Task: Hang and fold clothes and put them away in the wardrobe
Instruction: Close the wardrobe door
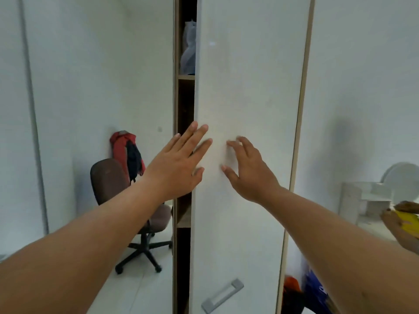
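Both hands lie flat against the white wardrobe door, which stands slightly ajar. The left hand is at the door's left edge, its fingers straight and spread, fingertips on the panel beside the dark gap. The right hand is just to the right of it on the same panel, fingers spread and only slightly bent, tips touching the surface; neither hand holds anything. A grey bar handle sits low on the door, well below the hands. Through the gap left of the door, wooden shelves show inside the wardrobe, and a pale folded garment rests on the upper one. Left of the door, near the wall, stands a brown office chair with a red and dark piece of clothing hung behind it. Low down to the right of the door are orange and blue fabrics, partly hidden by the right forearm. At the far right edge another person's hand holds something yellow
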